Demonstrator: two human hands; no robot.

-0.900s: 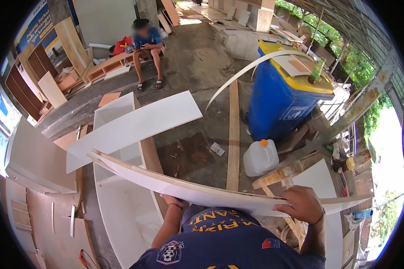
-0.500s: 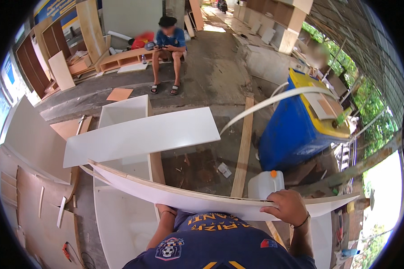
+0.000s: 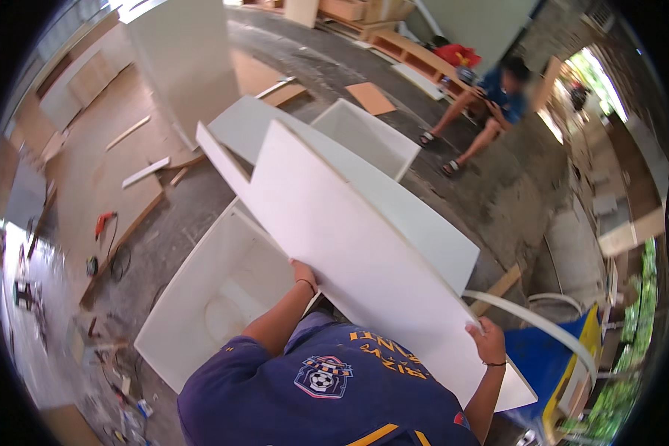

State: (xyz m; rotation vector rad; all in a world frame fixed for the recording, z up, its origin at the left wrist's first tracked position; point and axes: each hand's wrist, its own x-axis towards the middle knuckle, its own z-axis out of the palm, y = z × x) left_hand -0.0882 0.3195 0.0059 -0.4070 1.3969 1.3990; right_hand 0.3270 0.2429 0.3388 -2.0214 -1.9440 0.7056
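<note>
A long white panel stands tilted on edge across the front of my body. My right hand grips its upper edge towards the right end, with the fingers curled over. At the lower edge, left of the middle, my left hand holds the panel, its fingers partly hidden. Just beyond lies another white board, resting across a white open cabinet box. A narrow white strip rises beside the held panel's far left end.
A tall white cabinet stands at the back left, near a wooden sheet with a red power tool and its cable. At the lower right is a blue bin with a yellow rim. A seated person is at the back right.
My view and body have turned left. The panel in my hands has swung with me, its broad white face now showing. The far board and seated person appear further right.
</note>
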